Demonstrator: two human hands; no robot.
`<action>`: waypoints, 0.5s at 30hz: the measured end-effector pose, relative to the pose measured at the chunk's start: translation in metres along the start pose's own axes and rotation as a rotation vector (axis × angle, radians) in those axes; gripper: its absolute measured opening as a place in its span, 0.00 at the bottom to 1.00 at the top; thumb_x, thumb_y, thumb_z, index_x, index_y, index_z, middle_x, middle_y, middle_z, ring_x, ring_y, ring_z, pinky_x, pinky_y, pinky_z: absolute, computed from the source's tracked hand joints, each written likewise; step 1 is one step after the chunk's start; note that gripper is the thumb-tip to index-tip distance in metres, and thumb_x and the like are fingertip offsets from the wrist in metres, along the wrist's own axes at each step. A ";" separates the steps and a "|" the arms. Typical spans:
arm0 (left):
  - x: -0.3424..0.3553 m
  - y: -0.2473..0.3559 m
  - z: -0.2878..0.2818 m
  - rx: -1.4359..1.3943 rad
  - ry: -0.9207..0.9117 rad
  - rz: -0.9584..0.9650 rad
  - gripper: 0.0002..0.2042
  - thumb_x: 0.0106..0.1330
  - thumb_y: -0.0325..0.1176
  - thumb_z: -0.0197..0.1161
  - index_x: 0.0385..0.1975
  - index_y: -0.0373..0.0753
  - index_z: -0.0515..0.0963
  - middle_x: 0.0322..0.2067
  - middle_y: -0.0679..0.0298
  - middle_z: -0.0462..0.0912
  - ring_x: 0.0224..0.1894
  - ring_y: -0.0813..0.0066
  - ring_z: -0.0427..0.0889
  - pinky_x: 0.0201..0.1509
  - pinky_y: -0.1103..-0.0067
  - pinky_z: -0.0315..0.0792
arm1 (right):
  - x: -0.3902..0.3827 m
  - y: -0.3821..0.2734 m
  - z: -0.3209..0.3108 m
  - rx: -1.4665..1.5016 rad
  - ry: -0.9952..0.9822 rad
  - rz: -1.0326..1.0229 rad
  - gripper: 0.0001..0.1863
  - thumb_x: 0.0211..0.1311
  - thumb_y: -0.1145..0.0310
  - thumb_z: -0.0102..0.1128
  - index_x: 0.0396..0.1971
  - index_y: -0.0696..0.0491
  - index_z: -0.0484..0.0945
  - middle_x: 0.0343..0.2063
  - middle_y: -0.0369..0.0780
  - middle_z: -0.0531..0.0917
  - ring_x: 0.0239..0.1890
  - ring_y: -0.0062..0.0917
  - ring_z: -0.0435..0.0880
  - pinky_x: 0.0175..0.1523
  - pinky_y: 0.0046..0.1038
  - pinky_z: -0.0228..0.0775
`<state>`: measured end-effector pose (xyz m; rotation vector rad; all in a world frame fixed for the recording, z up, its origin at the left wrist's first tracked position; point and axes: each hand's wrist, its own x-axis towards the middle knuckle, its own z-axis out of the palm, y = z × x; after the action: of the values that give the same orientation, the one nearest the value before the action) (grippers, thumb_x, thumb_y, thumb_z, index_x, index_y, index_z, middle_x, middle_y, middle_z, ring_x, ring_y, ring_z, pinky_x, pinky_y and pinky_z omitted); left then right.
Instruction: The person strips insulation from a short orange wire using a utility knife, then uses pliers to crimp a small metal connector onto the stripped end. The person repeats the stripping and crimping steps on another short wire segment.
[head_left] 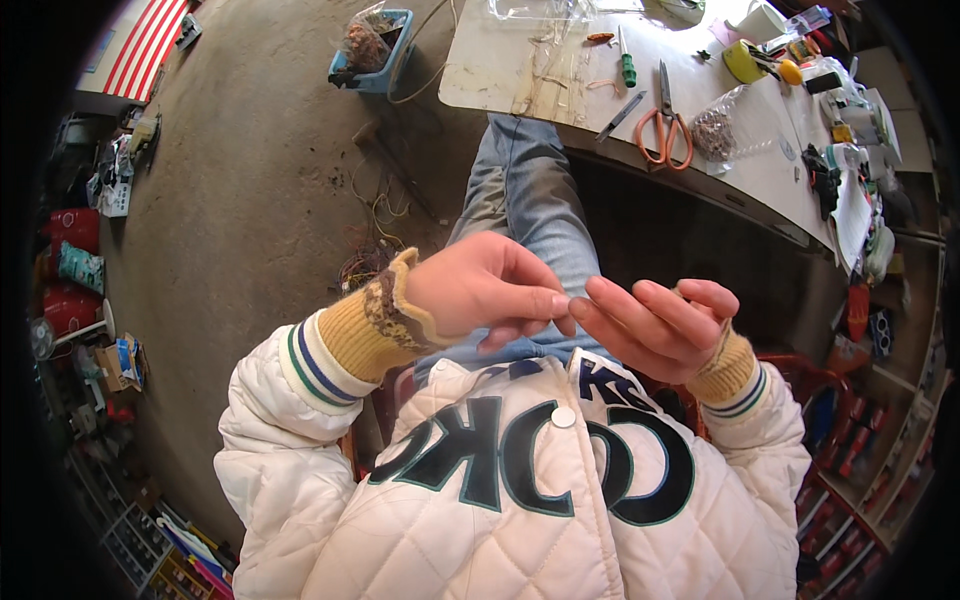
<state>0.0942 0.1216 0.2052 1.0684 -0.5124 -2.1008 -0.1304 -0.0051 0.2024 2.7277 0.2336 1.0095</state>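
My left hand [480,292] is closed above my lap, its thumb and index finger pinched together. Whatever lies between them is too small to make out. Close against that pinch come the fingertips of my right hand [655,328]. Its fingers are curved, with the other ones raised off the index finger. The right thumb is mostly hidden, and anything held there cannot be made out. Beneath both hands are my legs in blue jeans [540,200].
Ahead on the white table [480,60] lie orange-handled scissors [662,130], a knife-like tool [620,115], a green-handled screwdriver [627,68] and a clear bag [718,130]. A blue basket [375,72] and a hammer [395,165] are on the floor, near tangled wires [365,268].
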 end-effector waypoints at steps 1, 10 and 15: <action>0.000 0.000 0.001 0.004 -0.032 -0.010 0.12 0.70 0.33 0.62 0.38 0.28 0.84 0.21 0.69 0.77 0.16 0.87 0.70 0.19 0.87 0.64 | 0.002 0.004 0.003 0.020 -0.028 -0.053 0.10 0.56 0.62 0.71 0.40 0.39 0.88 0.44 0.23 0.86 0.50 0.15 0.70 0.57 0.25 0.61; -0.011 -0.003 0.015 0.782 0.156 0.631 0.06 0.64 0.30 0.66 0.35 0.35 0.84 0.21 0.66 0.76 0.21 0.73 0.78 0.23 0.77 0.70 | 0.016 0.024 -0.005 0.391 -0.191 0.114 0.11 0.37 0.68 0.67 0.25 0.53 0.81 0.22 0.35 0.79 0.33 0.28 0.77 0.43 0.31 0.71; -0.023 -0.001 0.019 1.551 0.277 1.060 0.08 0.55 0.26 0.68 0.34 0.30 0.80 0.21 0.63 0.72 0.24 0.70 0.79 0.22 0.76 0.69 | 0.023 0.027 -0.015 1.137 -0.398 0.557 0.06 0.53 0.72 0.67 0.22 0.55 0.78 0.18 0.35 0.76 0.24 0.23 0.75 0.33 0.26 0.66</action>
<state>0.0875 0.1399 0.2284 1.2693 -2.1002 -0.3428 -0.1212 -0.0237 0.2344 4.1144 -0.0773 0.4045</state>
